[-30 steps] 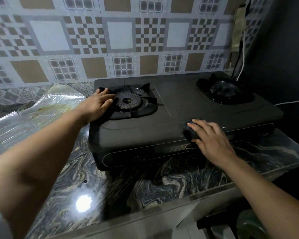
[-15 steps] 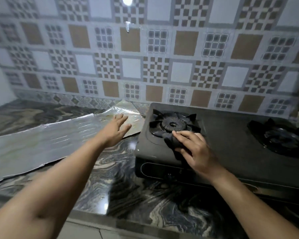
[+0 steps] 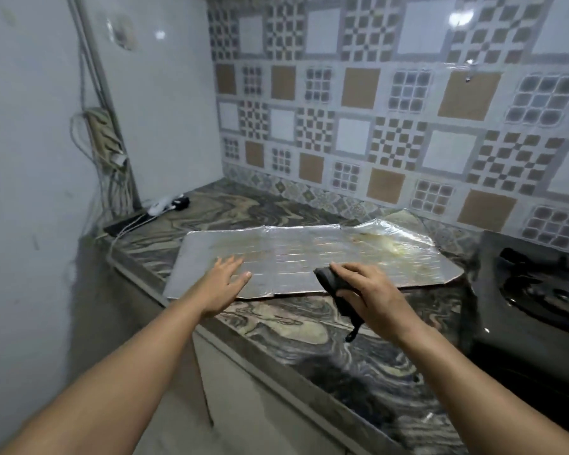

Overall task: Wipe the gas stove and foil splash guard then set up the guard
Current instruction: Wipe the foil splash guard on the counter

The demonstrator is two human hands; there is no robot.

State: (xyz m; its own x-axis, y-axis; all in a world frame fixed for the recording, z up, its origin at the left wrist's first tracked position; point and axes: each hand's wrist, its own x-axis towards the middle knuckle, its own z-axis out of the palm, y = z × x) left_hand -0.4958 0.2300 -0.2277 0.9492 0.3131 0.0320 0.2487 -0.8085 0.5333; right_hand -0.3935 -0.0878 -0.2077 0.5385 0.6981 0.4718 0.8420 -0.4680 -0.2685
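Under the right hand a dark cloth is pinched between thumb and curled fingers, its leading corner laid on the near edge of the foil splash guard and a loose tail trailing toward the near side over the marbled countertop. That hold looks suited to dragging the cloth across the foil. To its left, the left hand has its fingers straight and spread, holding nothing, low over or pressing on the near left part of the guard; contact is hard to confirm, but the pose reads as pinning the thin sheet so it will not slide. Lying flat on the counter, the guard stretches left to right, with yellowish grease stains toward its far right end, well right of the cloth. Farther right, the gas stove sits just beside the guard's right tip. Behind stands the patterned tile wall.
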